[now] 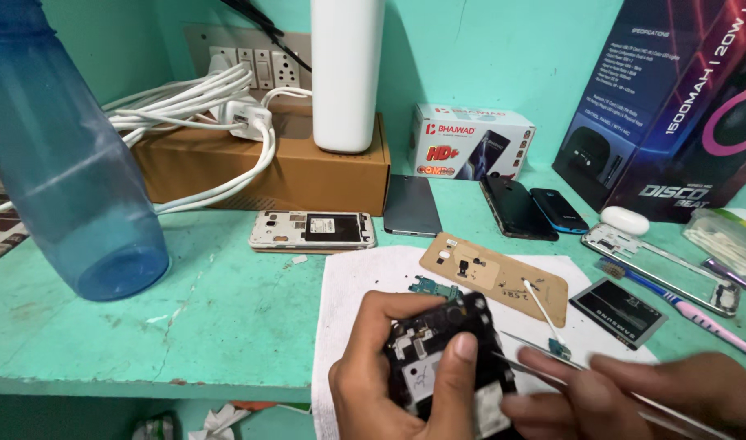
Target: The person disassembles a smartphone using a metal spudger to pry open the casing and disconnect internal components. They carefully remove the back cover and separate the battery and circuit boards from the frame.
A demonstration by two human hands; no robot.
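Note:
My left hand point(397, 375) grips an opened black phone body point(450, 358) with its inner frame and parts showing, thumb pressed on its middle. My right hand point(642, 395) holds thin metal tweezers point(536, 368) whose tips touch the phone's right edge. Both hands hover over a white cloth point(365, 277) on the green table. A small green circuit part point(434, 288) lies just above the phone. Next to the right hand are a cotton swab point(542, 310) and a small blue-green part point(560, 349).
A tan phone back cover point(495, 275), a phone battery point(617, 312), a metal phone frame point(662, 259), a toothbrush point(699, 314), two dark phones point(536, 210) and an open white phone point(312, 231) lie around. A blue bottle point(63, 155) stands left; cardboard box point(308, 171) with cables behind.

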